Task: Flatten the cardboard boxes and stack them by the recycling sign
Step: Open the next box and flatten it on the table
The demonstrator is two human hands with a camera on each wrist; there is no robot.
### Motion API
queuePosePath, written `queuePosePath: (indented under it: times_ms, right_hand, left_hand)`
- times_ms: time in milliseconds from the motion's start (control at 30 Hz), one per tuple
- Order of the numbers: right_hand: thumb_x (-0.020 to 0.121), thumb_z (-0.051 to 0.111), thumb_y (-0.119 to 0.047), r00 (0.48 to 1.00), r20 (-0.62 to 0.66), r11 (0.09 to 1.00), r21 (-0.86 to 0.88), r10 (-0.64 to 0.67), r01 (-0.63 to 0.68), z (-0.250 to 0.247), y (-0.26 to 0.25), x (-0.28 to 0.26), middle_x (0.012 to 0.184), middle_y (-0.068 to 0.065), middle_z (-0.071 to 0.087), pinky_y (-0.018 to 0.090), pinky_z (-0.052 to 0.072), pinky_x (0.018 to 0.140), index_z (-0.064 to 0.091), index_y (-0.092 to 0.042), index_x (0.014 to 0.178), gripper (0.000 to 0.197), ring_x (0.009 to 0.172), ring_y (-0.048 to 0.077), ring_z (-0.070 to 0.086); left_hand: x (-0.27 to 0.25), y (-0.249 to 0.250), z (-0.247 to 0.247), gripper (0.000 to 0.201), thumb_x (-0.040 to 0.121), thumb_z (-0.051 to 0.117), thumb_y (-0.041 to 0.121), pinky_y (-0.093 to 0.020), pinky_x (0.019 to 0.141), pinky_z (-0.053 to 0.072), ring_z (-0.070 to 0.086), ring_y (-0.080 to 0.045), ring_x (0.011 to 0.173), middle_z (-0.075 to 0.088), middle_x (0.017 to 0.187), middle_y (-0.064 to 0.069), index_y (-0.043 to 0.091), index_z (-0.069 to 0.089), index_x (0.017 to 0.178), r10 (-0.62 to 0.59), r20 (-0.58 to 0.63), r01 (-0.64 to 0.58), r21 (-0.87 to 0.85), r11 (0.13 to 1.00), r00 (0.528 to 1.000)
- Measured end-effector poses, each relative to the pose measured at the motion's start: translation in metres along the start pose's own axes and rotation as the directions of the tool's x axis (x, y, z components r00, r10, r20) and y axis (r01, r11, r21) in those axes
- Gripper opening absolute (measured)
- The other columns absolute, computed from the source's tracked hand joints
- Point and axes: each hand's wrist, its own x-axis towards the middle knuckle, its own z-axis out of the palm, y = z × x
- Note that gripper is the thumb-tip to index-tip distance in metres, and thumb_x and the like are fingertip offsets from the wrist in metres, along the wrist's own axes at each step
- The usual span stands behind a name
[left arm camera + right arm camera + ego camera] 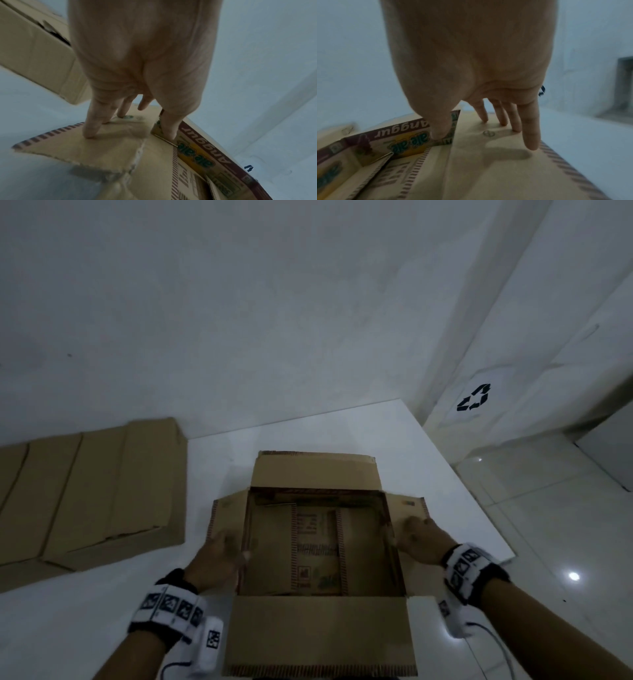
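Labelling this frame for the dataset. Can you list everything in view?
Open box: 1, brown, printed inside, centre of table, flaps spread.
Flattened boxes: stack, count unclear, brown, table's left.
Table: 1, white.
Recycling sign: 1, black symbol on white, wall at right.
Floor: glossy pale tiles, right.
Wrist bands: 2, white with black markers.
Left hand: straight fingers pressing left flap.
Right hand: straight fingers pressing right flap.

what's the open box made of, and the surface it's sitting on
Open box: corrugated cardboard, it seems, matte brown with printed stripes and labels; the left wrist view shows a ragged, fluted flap edge. Surface: smooth, white, thin-edged board, faintly glossy; possibly laminate or plastic, but the look leaves that open.
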Motion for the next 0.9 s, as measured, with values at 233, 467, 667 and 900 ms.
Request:
queuePosePath:
  times_ms: [233, 467, 667, 900]
  right_hand:
    - [0.089, 0.051, -0.014, 0.999, -0.012, 0.987, 0.158, 0.035, -0.032, 0.041, -0.032, 0.013, 0.125, 0.017, 0.055, 0.035, 0.048, 0.089, 0.031, -0.003, 0.134, 0.05, 0.111, 0.033, 0.057]
    - [0.089, 0.048, -0.014, 0.996, -0.086, 0.982, 0.188, 0.019, -0.003, 0.038, -0.038, 0.015, 0.125, 0.014, 0.055, 0.033, 0.046, 0.088, 0.039, -0.006, 0.131, 0.044, 0.11, 0.031, 0.056]
    - [0.089, 0.046, -0.013, 0.994, -0.103, 0.965, 0.262, 0.046, -0.017, 0.041, -0.031, 0.01, 0.121, 0.012, 0.059, 0.032, 0.045, 0.089, 0.041, -0.013, 0.133, 0.045, 0.109, 0.029, 0.058]
    - [0.088, 0.04, 0.003, 0.976, -0.215, 0.913, 0.394, -0.026, 0.111, 0.047, -0.016, 0.001, 0.105, 0.007, 0.064, 0.028, 0.049, 0.085, 0.051, -0.012, 0.123, 0.039, 0.088, 0.02, 0.058]
  left_hand:
    - [0.019, 0.004, 0.026, 0.03, 0.087, 0.06, 0.003, -0.033, 0.084, 0.05, 0.061, -0.029, 0.098, 0.063, 0.109, -0.015, 0.002, 0.05, 0.116, 0.082, -0.135, -0.075, 0.058, 0.996, 0.988]
    - [0.016, 0.002, 0.021, 0.016, 0.087, 0.061, 0.005, -0.023, 0.064, 0.048, 0.062, -0.018, 0.078, 0.066, 0.092, -0.008, 0.006, 0.051, 0.1, 0.128, -0.152, -0.13, -0.008, 0.991, 0.98]
    - [0.018, -0.006, 0.021, 0.031, 0.085, 0.066, 0.019, -0.022, 0.07, 0.048, 0.059, -0.015, 0.088, 0.06, 0.1, -0.001, 0.011, 0.048, 0.109, 0.035, -0.065, -0.034, 0.006, 0.999, 0.997]
    - [0.046, 0.013, -0.012, 0.08, 0.073, 0.063, 0.058, -0.036, 0.102, 0.045, 0.054, -0.023, 0.119, 0.051, 0.138, -0.009, 0.011, 0.047, 0.136, 0.041, -0.166, -0.032, 0.056, 0.998, 0.985]
